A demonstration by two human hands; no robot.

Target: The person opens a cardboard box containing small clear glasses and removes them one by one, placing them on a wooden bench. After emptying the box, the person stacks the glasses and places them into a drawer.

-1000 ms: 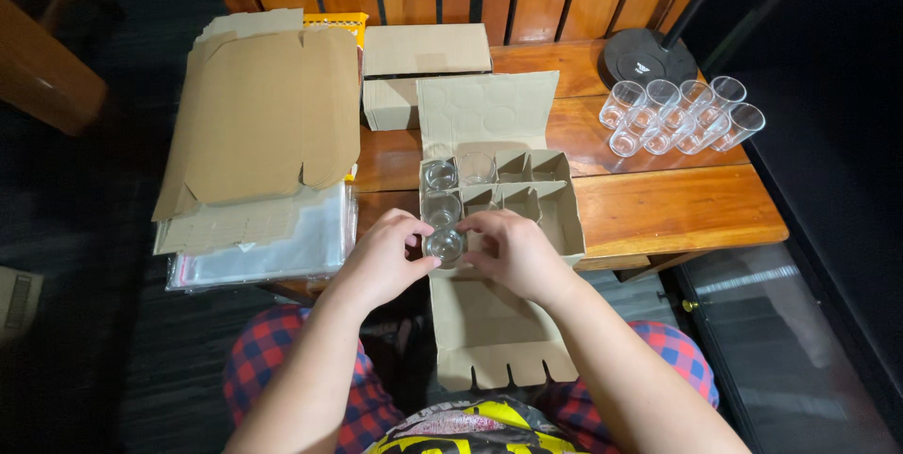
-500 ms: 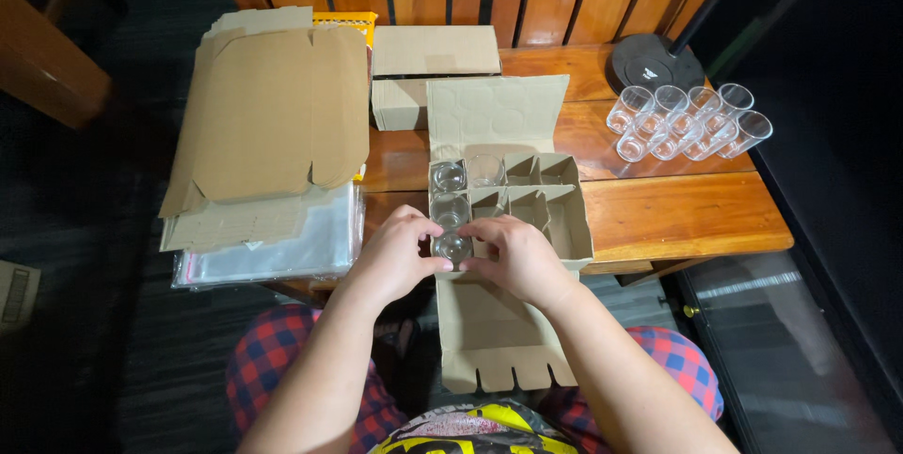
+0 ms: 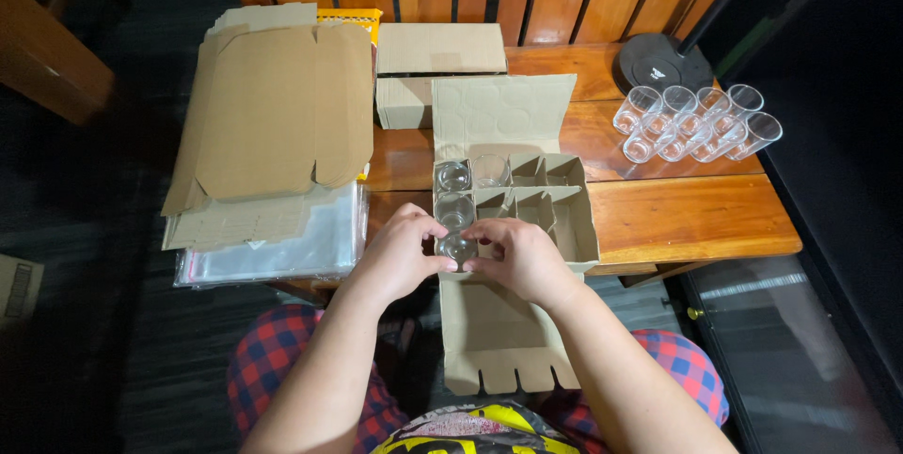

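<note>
A: At the box's near-left cell, the left hand (image 3: 400, 252) and right hand (image 3: 522, 256) each had a grip pinching one clear glass (image 3: 457, 248).

B: Risk noted: the glass could snag on the cardboard divider (image 3: 513, 200) and tip the divided box (image 3: 578, 228) off the surface (image 3: 696, 219) edge.

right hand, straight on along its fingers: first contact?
The right hand points left at the glass it already touches; beyond that, likely the left hand. Depth is unclear.

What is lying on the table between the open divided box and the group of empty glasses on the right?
In the head view, nothing: only bare wooden table lies between the divided box and the empty glasses.
</note>
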